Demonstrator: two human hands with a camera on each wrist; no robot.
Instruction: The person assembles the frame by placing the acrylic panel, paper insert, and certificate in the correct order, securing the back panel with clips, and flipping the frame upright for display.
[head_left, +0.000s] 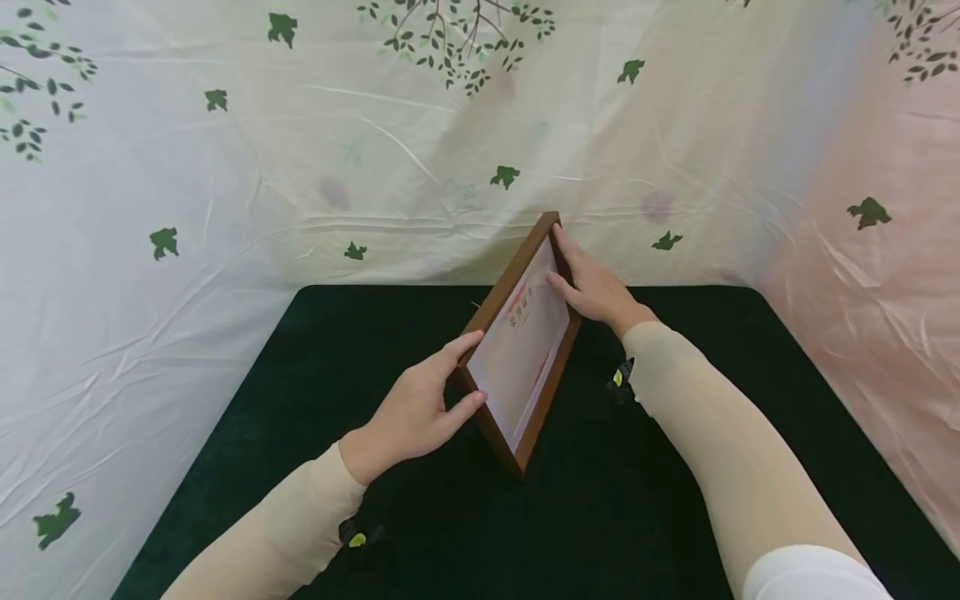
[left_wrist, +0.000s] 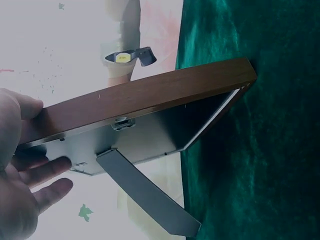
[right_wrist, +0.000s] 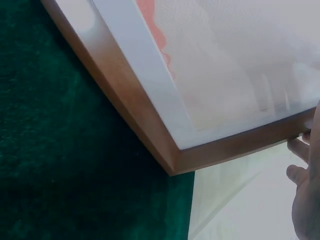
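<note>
A brown wooden picture frame (head_left: 510,279) stands tilted between my two hands, with a pale certificate (head_left: 521,354) behind its front. My left hand (head_left: 412,408) grips the near left side, thumb at the front and other fingers reaching round behind. On the opposite side, my right hand (head_left: 596,287) holds the edge with its thumb over the front; the right wrist view shows fingers behind that edge. From the dark back panel (left_wrist: 165,137), a grey support leg (left_wrist: 150,192) juts outward. Whether the leg's tip touches the cloth is unclear.
A dark green velvety cloth (head_left: 360,333) covers the table below the frame. Behind it hangs a pale curtain (head_left: 420,158) with printed leaves, turning pinkish on the right. Each wrist carries a black strap device, the right one (head_left: 621,375) close to the table.
</note>
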